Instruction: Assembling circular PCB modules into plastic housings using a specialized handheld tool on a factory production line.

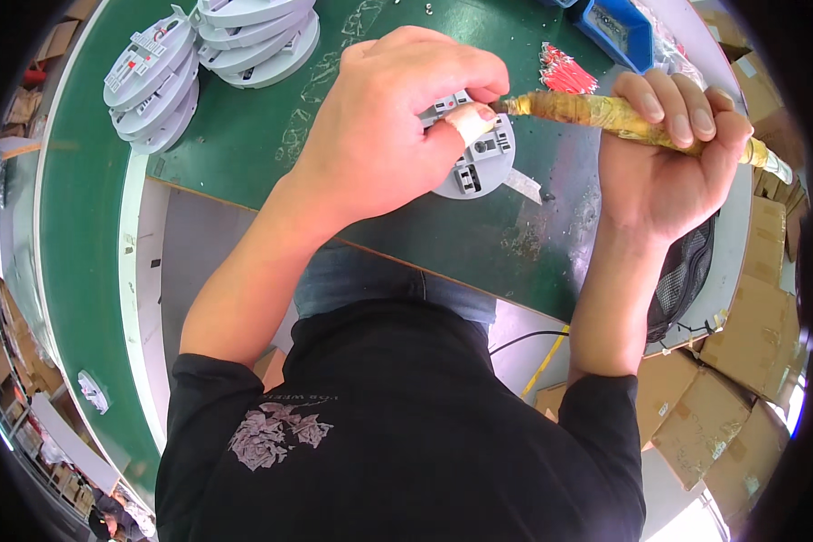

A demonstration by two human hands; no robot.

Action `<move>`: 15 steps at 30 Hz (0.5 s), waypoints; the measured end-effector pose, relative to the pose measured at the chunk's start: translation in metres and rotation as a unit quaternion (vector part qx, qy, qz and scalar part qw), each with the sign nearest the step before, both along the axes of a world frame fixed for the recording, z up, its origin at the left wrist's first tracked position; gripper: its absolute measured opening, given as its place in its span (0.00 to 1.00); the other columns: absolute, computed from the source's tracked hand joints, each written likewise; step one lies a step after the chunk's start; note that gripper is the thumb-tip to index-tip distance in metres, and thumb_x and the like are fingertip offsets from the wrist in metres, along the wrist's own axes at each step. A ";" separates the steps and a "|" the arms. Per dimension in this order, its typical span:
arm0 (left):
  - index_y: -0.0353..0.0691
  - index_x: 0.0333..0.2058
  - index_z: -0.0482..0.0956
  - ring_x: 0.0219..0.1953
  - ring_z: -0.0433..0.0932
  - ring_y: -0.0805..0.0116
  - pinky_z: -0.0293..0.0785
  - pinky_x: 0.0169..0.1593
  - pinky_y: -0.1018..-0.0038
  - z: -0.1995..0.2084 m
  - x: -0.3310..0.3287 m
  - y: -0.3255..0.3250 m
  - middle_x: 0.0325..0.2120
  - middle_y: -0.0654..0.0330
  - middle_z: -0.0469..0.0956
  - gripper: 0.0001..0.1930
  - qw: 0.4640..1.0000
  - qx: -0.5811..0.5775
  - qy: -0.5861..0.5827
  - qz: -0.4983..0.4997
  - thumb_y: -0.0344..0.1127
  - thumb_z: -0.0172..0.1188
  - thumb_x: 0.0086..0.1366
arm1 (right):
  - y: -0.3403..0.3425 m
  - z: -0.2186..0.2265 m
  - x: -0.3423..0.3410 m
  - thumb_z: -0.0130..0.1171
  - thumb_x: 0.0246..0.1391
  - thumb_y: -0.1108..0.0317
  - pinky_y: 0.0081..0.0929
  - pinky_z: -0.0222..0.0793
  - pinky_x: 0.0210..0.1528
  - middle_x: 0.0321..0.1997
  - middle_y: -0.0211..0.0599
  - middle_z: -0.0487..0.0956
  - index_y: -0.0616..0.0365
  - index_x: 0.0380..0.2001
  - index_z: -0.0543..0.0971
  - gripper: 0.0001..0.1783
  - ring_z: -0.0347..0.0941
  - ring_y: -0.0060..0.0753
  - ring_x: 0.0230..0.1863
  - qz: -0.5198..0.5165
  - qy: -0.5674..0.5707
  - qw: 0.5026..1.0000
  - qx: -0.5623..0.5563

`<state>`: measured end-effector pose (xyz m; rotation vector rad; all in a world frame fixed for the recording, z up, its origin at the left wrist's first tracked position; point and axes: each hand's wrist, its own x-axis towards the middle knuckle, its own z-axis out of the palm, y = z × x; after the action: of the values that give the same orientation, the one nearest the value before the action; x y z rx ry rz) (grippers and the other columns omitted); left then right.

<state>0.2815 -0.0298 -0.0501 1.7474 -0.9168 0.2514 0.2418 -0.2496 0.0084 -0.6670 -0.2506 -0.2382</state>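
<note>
My right hand is closed around a long slim tool wrapped in yellow tape, held nearly level with its dark tip toward the left. At that tip my left hand has thumb and forefinger brought together in a pinch. What sits between those fingers is too small to make out. A pale wrap covers the left thumb. Beneath the left fingers lies a round grey plastic plate with small fittings and slots on it. The left hand hides part of this plate.
Stacks of similar grey round plates stand at the far left of the green table. Red-sleeved wires lie in a bundle near a blue bin at the far right. Cardboard boxes crowd the right side.
</note>
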 end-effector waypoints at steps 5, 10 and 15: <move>0.45 0.45 0.77 0.45 0.79 0.58 0.68 0.55 0.62 -0.008 0.003 0.000 0.37 0.59 0.82 0.21 0.998 0.056 -0.027 0.025 0.30 0.70 0.50 | -0.006 0.009 -0.002 0.56 0.62 0.64 0.27 0.61 0.41 0.24 0.20 0.69 0.55 0.33 0.79 0.07 0.63 0.19 0.28 -0.009 0.040 0.999 -0.002; 0.36 0.52 0.71 0.45 0.78 0.50 0.72 0.49 0.63 -0.031 0.005 -0.016 0.42 0.49 0.79 0.31 0.985 -0.085 -0.147 -0.037 0.37 0.74 0.50 | 0.002 0.006 -0.006 0.54 0.63 0.62 0.27 0.61 0.40 0.23 0.20 0.68 0.53 0.33 0.79 0.09 0.62 0.19 0.26 -0.100 0.066 0.990 -0.070; 0.46 0.57 0.67 0.58 0.70 0.48 0.64 0.60 0.55 -0.017 -0.018 -0.006 0.49 0.55 0.77 0.40 0.990 0.138 -0.033 -0.017 0.41 0.76 0.44 | -0.011 0.011 -0.020 0.52 0.65 0.56 0.28 0.60 0.34 0.22 0.20 0.68 0.51 0.36 0.80 0.13 0.59 0.19 0.22 -0.050 0.051 0.984 -0.162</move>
<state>0.2634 -0.0361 -0.0669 1.9848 -1.0689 0.1644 0.2220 -0.2605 0.0196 -1.0129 -0.1580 -0.2610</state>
